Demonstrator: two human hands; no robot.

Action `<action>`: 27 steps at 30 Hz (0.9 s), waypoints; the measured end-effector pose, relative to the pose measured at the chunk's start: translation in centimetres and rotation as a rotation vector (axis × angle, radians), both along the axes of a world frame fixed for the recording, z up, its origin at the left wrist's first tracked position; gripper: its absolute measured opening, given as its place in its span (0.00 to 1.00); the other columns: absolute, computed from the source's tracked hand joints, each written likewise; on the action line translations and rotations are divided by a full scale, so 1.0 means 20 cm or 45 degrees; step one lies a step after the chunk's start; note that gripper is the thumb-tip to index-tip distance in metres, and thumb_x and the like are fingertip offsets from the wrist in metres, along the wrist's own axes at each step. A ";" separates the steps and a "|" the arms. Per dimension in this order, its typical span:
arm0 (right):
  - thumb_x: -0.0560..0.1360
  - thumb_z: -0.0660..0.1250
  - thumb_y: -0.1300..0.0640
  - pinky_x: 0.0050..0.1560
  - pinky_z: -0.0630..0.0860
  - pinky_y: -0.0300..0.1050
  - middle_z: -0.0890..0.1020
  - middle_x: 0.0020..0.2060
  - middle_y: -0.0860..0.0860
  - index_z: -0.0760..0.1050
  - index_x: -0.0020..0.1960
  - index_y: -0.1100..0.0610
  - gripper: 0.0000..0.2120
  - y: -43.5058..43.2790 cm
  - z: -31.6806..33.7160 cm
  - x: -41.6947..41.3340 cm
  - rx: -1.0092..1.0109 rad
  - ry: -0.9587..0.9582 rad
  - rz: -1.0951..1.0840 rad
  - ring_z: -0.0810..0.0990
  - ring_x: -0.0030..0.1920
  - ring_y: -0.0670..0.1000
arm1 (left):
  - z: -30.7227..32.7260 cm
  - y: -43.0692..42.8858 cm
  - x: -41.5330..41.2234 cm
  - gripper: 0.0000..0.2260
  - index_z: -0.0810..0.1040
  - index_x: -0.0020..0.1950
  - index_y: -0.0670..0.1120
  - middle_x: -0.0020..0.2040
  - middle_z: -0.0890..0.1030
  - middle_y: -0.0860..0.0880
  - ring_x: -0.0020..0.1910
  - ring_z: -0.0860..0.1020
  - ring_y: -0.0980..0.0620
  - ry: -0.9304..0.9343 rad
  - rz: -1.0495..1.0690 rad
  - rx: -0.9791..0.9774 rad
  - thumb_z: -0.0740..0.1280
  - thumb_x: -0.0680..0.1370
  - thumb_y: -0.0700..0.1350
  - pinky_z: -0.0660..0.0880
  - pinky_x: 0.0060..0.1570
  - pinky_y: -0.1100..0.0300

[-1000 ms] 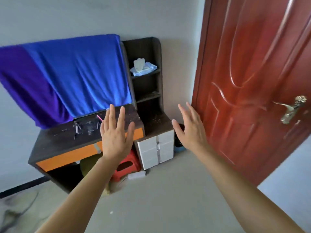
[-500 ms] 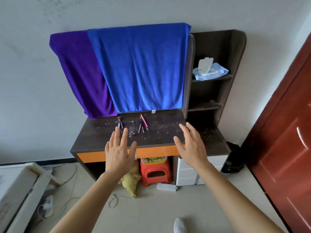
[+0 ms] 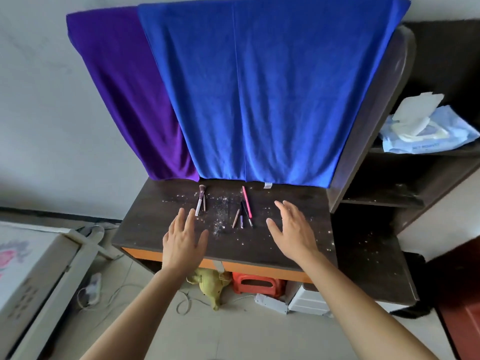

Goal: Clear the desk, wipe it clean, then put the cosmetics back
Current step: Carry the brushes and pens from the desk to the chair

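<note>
Nothing is looking done yet: the brush [image 3: 200, 201] and pencils [image 3: 242, 215] are lying near the back edge of the desk [image 3: 145, 224], amid white specks [image 3: 220, 226]. The left hand [image 3: 183, 242] and right hand [image 3: 293, 232] are hovering over the front half, fingers spread, holding nothing. Clearing, wiping and returning are all waiting.

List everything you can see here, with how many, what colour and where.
desk: one, dark top, orange front, centre
brush: one, white handle, back left of desk
pencils: about five, pink, brown, dark; one beside brush, rest mid-desk
specks: many, white, scattered on desk
blue towel: one, blue, hanging behind desk
purple towel: one, purple, left of blue towel
wipes: one pack, light blue, on shelf at right
stool: one, red, under desk
toy: one, yellow, floor under desk
drawers: one unit, white, under desk at right
left hand: one, open, empty, over desk front
right hand: one, open, empty, over desk, right of pencils
</note>
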State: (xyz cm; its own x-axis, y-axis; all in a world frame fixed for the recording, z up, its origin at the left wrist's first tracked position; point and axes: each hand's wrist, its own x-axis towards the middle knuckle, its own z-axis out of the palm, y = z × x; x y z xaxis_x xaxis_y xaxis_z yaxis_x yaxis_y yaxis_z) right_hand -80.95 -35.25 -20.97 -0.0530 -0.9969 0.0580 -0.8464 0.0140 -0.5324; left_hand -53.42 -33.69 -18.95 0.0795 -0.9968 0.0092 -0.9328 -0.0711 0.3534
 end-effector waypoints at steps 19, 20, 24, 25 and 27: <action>0.79 0.65 0.47 0.64 0.72 0.52 0.70 0.70 0.56 0.60 0.78 0.55 0.32 -0.75 -0.47 0.49 0.616 0.215 -0.260 0.70 0.69 0.57 | -0.59 -1.04 0.45 0.25 0.66 0.73 0.48 0.65 0.72 0.43 0.65 0.69 0.40 0.099 -0.028 0.525 0.65 0.77 0.53 0.71 0.59 0.47; 0.79 0.65 0.47 0.64 0.72 0.52 0.71 0.69 0.56 0.60 0.77 0.56 0.31 -0.75 -0.50 0.51 0.643 0.217 -0.271 0.71 0.69 0.57 | -0.63 -1.06 0.46 0.23 0.67 0.71 0.48 0.63 0.72 0.43 0.65 0.69 0.40 0.105 -0.016 0.558 0.65 0.77 0.54 0.72 0.58 0.47; 0.79 0.65 0.49 0.59 0.75 0.52 0.72 0.66 0.56 0.65 0.74 0.55 0.27 -0.76 -0.63 0.56 0.672 0.224 -0.311 0.73 0.66 0.58 | -0.77 -1.10 0.47 0.20 0.72 0.66 0.49 0.60 0.73 0.44 0.63 0.70 0.42 0.122 0.022 0.590 0.65 0.77 0.55 0.73 0.55 0.48; 0.79 0.65 0.48 0.57 0.76 0.51 0.73 0.64 0.56 0.67 0.73 0.55 0.25 -0.78 -0.65 0.56 0.667 0.235 -0.318 0.74 0.65 0.58 | -0.79 -1.10 0.46 0.21 0.73 0.67 0.48 0.60 0.73 0.44 0.63 0.70 0.42 0.122 0.028 0.579 0.66 0.77 0.55 0.73 0.56 0.48; 0.79 0.66 0.46 0.53 0.77 0.50 0.73 0.61 0.56 0.70 0.69 0.55 0.22 -0.80 -0.67 0.57 0.654 0.262 -0.321 0.77 0.61 0.57 | -0.82 -1.11 0.45 0.22 0.73 0.68 0.47 0.60 0.73 0.44 0.63 0.70 0.42 0.136 0.046 0.547 0.67 0.77 0.54 0.73 0.55 0.49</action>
State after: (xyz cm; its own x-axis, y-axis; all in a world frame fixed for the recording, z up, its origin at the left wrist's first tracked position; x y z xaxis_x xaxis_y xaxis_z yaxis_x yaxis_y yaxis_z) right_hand -69.59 -51.30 -34.45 -0.3301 -0.8584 -0.3927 -0.8685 0.4392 -0.2300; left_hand -44.48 -55.84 -35.34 0.0925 -0.9050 -0.4152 -0.8867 -0.2646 0.3791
